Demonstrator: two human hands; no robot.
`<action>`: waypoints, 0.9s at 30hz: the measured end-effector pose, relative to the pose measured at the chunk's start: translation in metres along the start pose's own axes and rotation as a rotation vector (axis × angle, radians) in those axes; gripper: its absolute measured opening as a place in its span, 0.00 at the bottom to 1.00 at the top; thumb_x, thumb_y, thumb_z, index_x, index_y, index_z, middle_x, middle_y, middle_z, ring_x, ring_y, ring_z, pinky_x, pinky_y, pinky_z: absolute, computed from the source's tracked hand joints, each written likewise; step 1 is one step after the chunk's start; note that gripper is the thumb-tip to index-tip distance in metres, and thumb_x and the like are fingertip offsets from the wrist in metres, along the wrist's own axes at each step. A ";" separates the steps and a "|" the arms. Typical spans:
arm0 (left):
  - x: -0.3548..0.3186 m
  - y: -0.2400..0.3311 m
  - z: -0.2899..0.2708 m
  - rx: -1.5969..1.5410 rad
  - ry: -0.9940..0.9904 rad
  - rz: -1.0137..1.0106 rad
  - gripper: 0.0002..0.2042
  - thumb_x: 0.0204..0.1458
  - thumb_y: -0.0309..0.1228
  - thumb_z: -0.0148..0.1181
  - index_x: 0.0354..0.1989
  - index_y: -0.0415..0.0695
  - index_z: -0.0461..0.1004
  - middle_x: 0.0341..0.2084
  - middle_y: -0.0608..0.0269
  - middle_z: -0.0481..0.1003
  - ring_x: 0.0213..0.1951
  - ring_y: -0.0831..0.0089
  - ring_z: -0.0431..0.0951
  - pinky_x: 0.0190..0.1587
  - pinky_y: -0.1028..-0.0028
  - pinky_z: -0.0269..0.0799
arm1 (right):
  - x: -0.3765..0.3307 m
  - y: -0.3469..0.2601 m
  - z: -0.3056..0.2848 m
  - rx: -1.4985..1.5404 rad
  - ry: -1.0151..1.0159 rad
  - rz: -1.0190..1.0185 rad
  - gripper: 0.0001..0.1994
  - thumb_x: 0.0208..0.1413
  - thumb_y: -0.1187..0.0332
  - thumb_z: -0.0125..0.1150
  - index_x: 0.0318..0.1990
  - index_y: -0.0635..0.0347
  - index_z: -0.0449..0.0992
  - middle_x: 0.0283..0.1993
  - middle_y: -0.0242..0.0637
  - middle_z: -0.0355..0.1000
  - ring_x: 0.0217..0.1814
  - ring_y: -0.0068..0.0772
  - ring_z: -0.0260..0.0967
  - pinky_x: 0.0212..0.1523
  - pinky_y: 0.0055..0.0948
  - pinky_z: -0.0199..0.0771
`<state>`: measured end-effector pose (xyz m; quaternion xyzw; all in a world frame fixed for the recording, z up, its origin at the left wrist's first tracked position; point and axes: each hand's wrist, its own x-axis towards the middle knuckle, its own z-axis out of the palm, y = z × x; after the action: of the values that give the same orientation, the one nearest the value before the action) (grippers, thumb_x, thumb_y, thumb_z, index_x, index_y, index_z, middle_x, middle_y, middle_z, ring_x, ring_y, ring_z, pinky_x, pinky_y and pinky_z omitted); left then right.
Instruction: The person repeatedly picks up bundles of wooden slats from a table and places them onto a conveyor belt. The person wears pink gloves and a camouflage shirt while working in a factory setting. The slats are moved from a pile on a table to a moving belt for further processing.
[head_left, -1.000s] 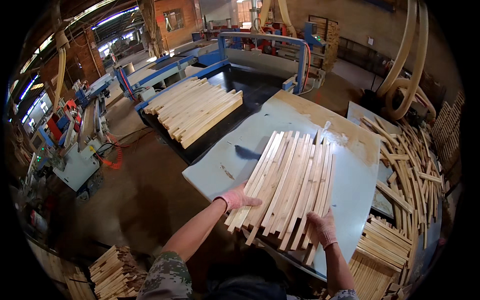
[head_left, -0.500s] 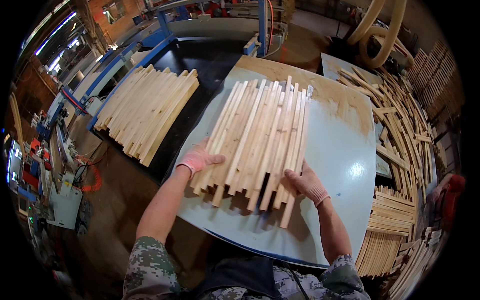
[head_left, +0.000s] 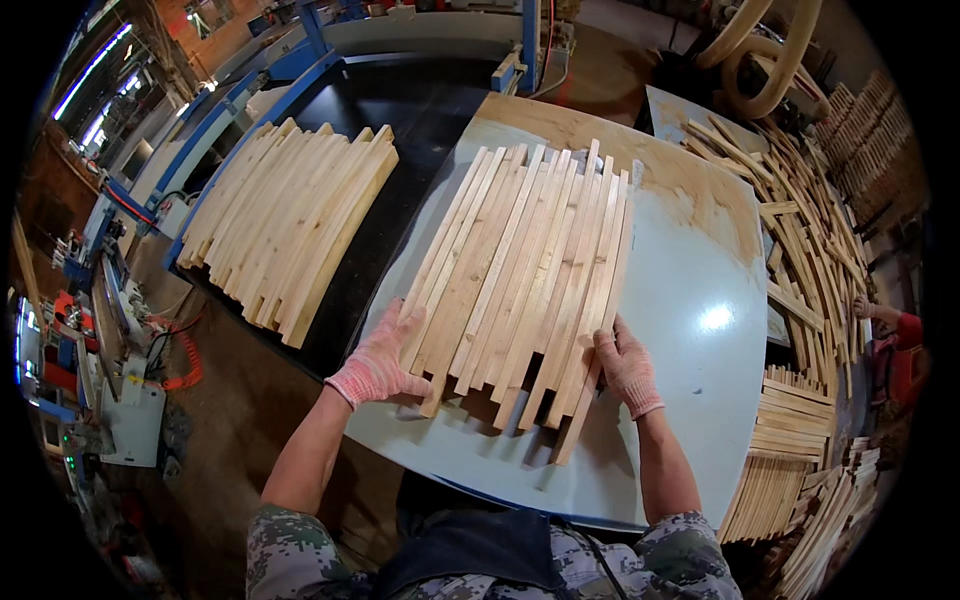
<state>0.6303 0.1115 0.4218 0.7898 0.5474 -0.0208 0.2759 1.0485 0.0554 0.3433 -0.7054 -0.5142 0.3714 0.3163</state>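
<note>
A loose layer of pale wooden strips (head_left: 510, 280) lies side by side on a light grey tabletop (head_left: 690, 400), its near ends uneven. My left hand (head_left: 378, 360), in a pinkish knit glove, is against the layer's left side near the front, thumb and fingers spread apart. On the other side my right hand (head_left: 628, 368), gloved alike, rests along the outermost strip with its fingers stretched out. The undersides of the strips and some of my fingertips are hidden.
To the left, a second layer of wooden strips (head_left: 290, 225) lies on a black conveyor belt (head_left: 420, 100) with blue framing. Jumbled strips (head_left: 800, 240) and stacked ones (head_left: 785, 430) are at the right, where another person's red sleeve (head_left: 905, 335) shows. Thick hoses (head_left: 785, 60) hang behind.
The strips have come down flat on the tabletop. My left hand has spread its fingers and slid toward the near end; my right hand has eased its hold on the edge.
</note>
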 end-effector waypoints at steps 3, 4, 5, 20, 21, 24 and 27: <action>0.005 -0.015 -0.004 0.034 -0.037 0.047 0.64 0.35 0.52 0.85 0.82 0.44 0.53 0.79 0.24 0.42 0.80 0.38 0.49 0.79 0.61 0.54 | 0.004 0.012 0.008 0.119 0.067 0.059 0.38 0.70 0.48 0.59 0.79 0.62 0.60 0.53 0.55 0.83 0.54 0.48 0.83 0.56 0.39 0.80; 0.009 -0.022 -0.004 0.032 0.015 0.095 0.61 0.35 0.51 0.82 0.81 0.48 0.57 0.80 0.27 0.44 0.80 0.38 0.52 0.78 0.61 0.57 | 0.006 0.014 0.010 0.162 0.119 0.104 0.39 0.70 0.48 0.59 0.79 0.63 0.59 0.54 0.54 0.83 0.54 0.48 0.83 0.56 0.39 0.80; 0.009 -0.027 -0.003 0.044 0.026 0.116 0.60 0.36 0.51 0.82 0.81 0.48 0.57 0.80 0.26 0.44 0.79 0.38 0.53 0.78 0.61 0.57 | 0.006 0.017 0.012 0.207 0.174 0.150 0.39 0.70 0.48 0.60 0.79 0.64 0.59 0.55 0.53 0.83 0.54 0.48 0.82 0.56 0.38 0.80; -0.029 -0.114 -0.015 -0.081 0.217 0.266 0.42 0.47 0.45 0.73 0.73 0.48 0.68 0.76 0.32 0.57 0.66 0.41 0.74 0.67 0.56 0.73 | -0.063 -0.226 0.248 -0.036 0.061 0.000 0.53 0.59 0.46 0.70 0.82 0.66 0.47 0.71 0.61 0.70 0.72 0.60 0.70 0.71 0.46 0.70; -0.037 -0.119 -0.014 -0.100 0.199 0.248 0.42 0.47 0.44 0.74 0.73 0.49 0.67 0.76 0.32 0.57 0.65 0.41 0.75 0.66 0.56 0.74 | -0.052 -0.242 0.266 -0.123 0.105 0.004 0.54 0.57 0.45 0.70 0.82 0.65 0.47 0.72 0.63 0.68 0.72 0.63 0.69 0.72 0.48 0.69; -0.053 -0.142 0.012 -0.135 0.314 0.349 0.47 0.46 0.45 0.76 0.77 0.49 0.62 0.76 0.28 0.55 0.65 0.37 0.74 0.67 0.55 0.74 | -0.010 -0.267 0.307 -0.287 0.211 0.259 0.53 0.58 0.45 0.71 0.82 0.63 0.49 0.69 0.60 0.71 0.72 0.60 0.69 0.73 0.46 0.69; -0.072 -0.147 0.002 -0.126 0.202 0.352 0.49 0.48 0.50 0.74 0.79 0.49 0.59 0.76 0.28 0.54 0.65 0.37 0.74 0.68 0.56 0.72 | 0.012 -0.264 0.337 -0.377 0.410 0.212 0.53 0.56 0.44 0.71 0.82 0.60 0.50 0.68 0.60 0.71 0.71 0.62 0.68 0.72 0.49 0.69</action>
<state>0.4733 0.0854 0.3841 0.8525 0.4262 0.1411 0.2678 0.6356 0.1597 0.3830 -0.8617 -0.4231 0.1501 0.2366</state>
